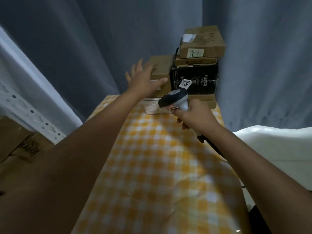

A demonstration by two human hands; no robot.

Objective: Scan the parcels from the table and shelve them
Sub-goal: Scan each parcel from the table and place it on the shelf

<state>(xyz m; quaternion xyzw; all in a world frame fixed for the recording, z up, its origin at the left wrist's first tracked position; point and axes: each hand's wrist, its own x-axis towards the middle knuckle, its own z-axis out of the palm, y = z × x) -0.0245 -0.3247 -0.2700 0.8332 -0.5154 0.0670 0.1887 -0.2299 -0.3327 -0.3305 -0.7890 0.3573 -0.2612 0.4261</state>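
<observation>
Several parcels are stacked at the far end of the table (152,157), which wears a yellow checked cloth. My left hand (143,80) reaches out with fingers spread, open, right at a small brown box (162,68) on the left of the pile. My right hand (194,115) grips the handle of a grey-and-black barcode scanner (173,97), its head facing the parcels. A black box (195,80) with a white "108" tag stands to the right, with brown boxes (202,43) stacked on top. A shiny silver flat box (153,107) lies under the small brown one.
Grey curtains hang behind and beside the table. A white perforated metal shelf post (32,114) runs down the left, with cardboard boxes (15,141) behind it. White fabric (273,146) lies to the right. The scanner's black cable (212,146) trails under my right forearm.
</observation>
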